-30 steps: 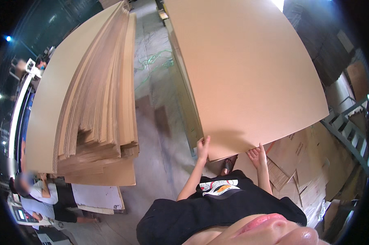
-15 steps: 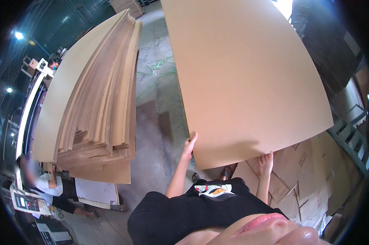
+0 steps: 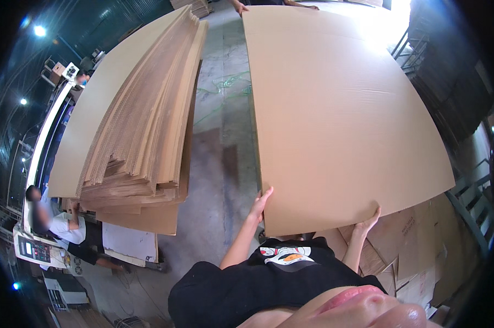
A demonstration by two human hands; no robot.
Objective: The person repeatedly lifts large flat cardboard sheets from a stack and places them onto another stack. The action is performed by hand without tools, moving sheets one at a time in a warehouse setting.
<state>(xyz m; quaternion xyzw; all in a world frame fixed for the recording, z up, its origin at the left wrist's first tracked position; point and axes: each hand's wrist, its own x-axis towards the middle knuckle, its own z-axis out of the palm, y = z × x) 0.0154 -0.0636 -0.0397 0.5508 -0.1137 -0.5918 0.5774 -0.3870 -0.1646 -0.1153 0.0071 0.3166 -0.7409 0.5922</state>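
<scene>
A large brown cardboard sheet (image 3: 345,126) stretches away in front of me. My left hand (image 3: 261,204) grips its near left corner, with the thumb along the side edge. On the near edge, further right, my right hand (image 3: 369,220) is closed with the thumb on top; its fingers underneath are hidden. Another person's hand (image 3: 240,7) holds the far left corner, and that person's other hand (image 3: 312,7) lies near the far edge. Cardboard pieces (image 3: 408,246) lie beneath the sheet's near right side.
A tall stack of cardboard sheets (image 3: 143,109) stands to the left across a strip of concrete floor (image 3: 211,186). Beyond it are a machine with a control panel (image 3: 34,250) and a person in a white shirt (image 3: 72,227). Green strapping (image 3: 230,82) lies on the floor; a metal rack (image 3: 474,202) stands right.
The sheet has moved lower in view, and its far edge with the other person's hands now shows. My right hand has shifted right along the near edge.
</scene>
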